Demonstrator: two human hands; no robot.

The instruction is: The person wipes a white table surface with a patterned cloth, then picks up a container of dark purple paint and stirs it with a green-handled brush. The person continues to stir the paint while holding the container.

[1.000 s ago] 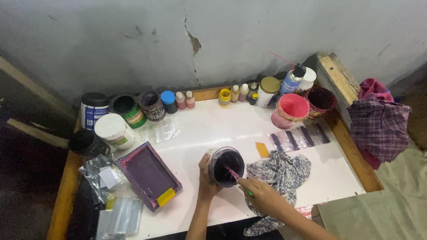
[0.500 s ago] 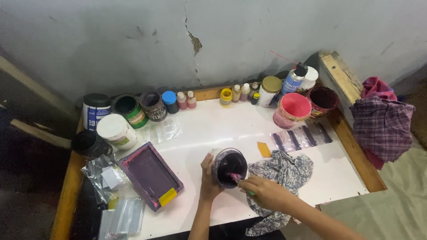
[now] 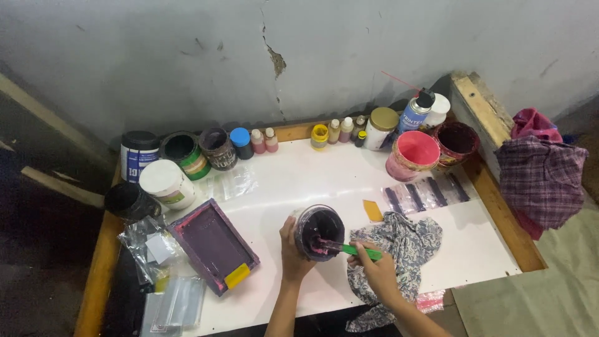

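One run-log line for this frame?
left hand: steadies dark jar | right hand: holds green-handled stick, tip in jar | patterned rag beside

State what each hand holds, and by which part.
Left hand grips the round dark paint jar by its side; right hand holds the green-handled stirring tool by its handle.

Small screen-printing or paint workshop, makeshift. Signs: white worktop with raw wooden edging (image 3: 102,274); cracked, stained grey plaster wall (image 3: 274,59); row of opened ink tubs and small pigment bottles (image 3: 262,140) along wall; purple-stained wooden printing frame (image 3: 212,244); blue aerosol spray can (image 3: 413,112); ink-smeared patterned rag (image 3: 402,246).
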